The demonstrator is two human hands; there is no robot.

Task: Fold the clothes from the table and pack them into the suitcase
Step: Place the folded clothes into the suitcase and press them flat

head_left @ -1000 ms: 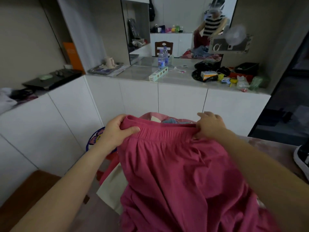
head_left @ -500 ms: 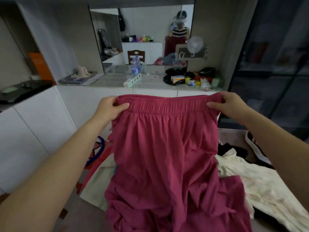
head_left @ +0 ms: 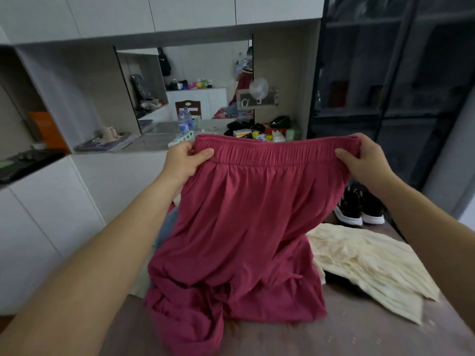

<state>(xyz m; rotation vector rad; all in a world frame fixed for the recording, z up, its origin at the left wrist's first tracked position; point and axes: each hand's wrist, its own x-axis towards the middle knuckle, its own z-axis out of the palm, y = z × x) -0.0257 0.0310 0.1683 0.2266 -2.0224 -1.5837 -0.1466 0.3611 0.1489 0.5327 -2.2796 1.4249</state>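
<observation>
A dark pink garment [head_left: 241, 227] with an elastic waistband hangs in front of me, its lower part bunched on the table [head_left: 359, 330]. My left hand [head_left: 183, 163] grips the waistband's left end. My right hand [head_left: 365, 160] grips its right end, so the band is stretched wide between them. A cream pleated garment [head_left: 365, 263] lies on the table to the right, over something black. A pale blue piece of clothing [head_left: 167, 224] peeks out behind the pink one on the left. No suitcase is in view.
A pair of black sneakers [head_left: 359, 209] with white soles sits at the table's far right. Behind, a white cabinet counter [head_left: 144, 145] carries water bottles [head_left: 185, 122], a small box and a pile of colourful items. A dark glass-door cabinet [head_left: 385, 86] stands on the right.
Both hands have lifted the pink garment by its waistband and drawn apart, stretching the band wider. My view has swung right, bringing the cream garment and sneakers into sight.
</observation>
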